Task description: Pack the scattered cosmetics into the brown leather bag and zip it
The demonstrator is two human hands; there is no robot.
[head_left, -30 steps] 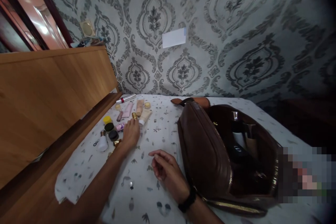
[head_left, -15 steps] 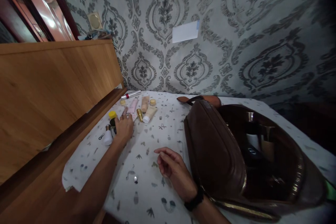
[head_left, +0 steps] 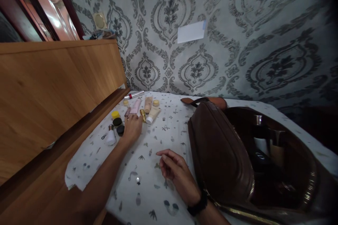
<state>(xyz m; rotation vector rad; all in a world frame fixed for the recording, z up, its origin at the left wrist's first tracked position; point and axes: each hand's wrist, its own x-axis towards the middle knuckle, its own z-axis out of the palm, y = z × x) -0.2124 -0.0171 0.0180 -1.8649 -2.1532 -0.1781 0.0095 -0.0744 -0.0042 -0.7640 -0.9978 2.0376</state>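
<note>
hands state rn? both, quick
Left hand: fingers bent down beside the gold tube; underside hidden, can't tell if it's holding anything.
Right hand: partly open, loosely curled, nothing visible in it.

Cosmetics (head_left: 136,106) left and bag (head_left: 218,154) right on the cloth (head_left: 174,137), bottles (head_left: 261,145) in the bag, wall (head_left: 173,56) behind.

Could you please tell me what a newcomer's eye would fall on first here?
Probably the large brown bag, gaping open on the right of the white printed cloth. Next, the boldly patterned grey wallpaper filling the upper background. Then the left hand, left of centre, among small tubes and jars.
</note>
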